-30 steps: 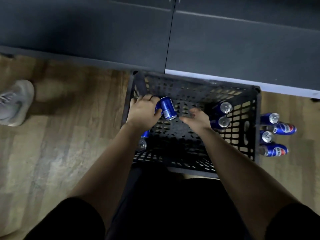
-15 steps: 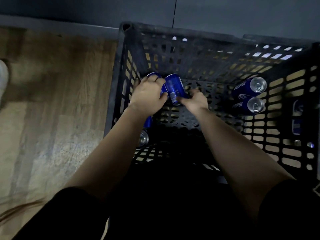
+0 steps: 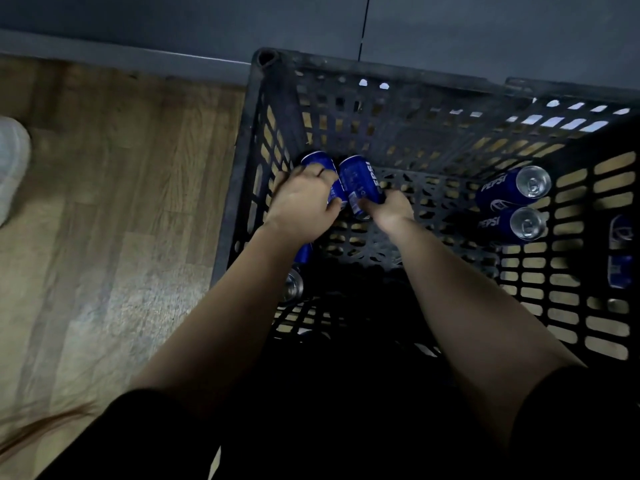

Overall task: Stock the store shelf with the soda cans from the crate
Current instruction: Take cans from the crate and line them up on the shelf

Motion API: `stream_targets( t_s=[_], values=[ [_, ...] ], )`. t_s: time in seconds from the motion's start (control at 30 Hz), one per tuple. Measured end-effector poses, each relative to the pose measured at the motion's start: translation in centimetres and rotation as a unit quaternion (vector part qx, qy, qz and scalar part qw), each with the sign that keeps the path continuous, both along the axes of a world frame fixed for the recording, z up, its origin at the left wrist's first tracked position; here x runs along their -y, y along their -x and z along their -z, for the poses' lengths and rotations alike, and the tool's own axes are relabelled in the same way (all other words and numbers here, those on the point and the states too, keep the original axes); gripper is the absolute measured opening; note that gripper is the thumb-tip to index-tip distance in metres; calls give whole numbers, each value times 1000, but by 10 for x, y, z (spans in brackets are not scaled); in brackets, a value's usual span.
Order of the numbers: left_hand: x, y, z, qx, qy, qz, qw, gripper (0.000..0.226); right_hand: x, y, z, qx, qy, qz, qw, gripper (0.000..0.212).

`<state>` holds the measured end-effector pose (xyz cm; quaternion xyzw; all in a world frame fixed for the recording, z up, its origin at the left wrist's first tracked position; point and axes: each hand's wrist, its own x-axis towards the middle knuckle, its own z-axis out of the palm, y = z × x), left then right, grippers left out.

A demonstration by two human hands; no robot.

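Both my hands reach down into a black plastic crate [image 3: 256,140]. My left hand [image 3: 301,202] grips a blue soda can [image 3: 317,162] at the crate's far left corner. Right beside it my right hand [image 3: 391,209] holds a second blue can [image 3: 360,181] from below. Two more blue cans [image 3: 512,188] lie on their sides at the crate's right wall, silver tops toward me. Another can [image 3: 294,285] lies on the crate floor under my left forearm, mostly hidden.
Dark grey shelf base panels [image 3: 485,36] run along the top behind the crate. Blue cans [image 3: 620,251] show through the crate's right wall slots. Wood-look floor [image 3: 121,202] lies to the left, with another person's light shoe [image 3: 12,161] at the left edge.
The view has dropped closer into the crate. My right hand moved left and took hold of the second can beside the one in my left hand.
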<state>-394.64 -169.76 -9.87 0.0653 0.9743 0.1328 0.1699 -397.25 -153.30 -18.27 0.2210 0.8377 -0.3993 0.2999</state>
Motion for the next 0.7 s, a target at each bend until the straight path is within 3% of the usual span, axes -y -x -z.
stream_targets(
  t_s=[0.27,0.33,0.4,0.7],
  values=[
    [-9,-5,-28,-13,10,5,1000,46,-19,-18,-22,50,27,95,994,53],
    [-12,-7,-41,-7,8,5,1000,46,-23,-25,-34,55,54,123,989,42],
    [-16,-13,-65,12,5,7,1000,45,-26,-36,-65,60,75,130,987,32],
    [-28,-31,-257,8,15,30,999,41,-29,-63,-272,45,107,159,980,30]
  ],
)
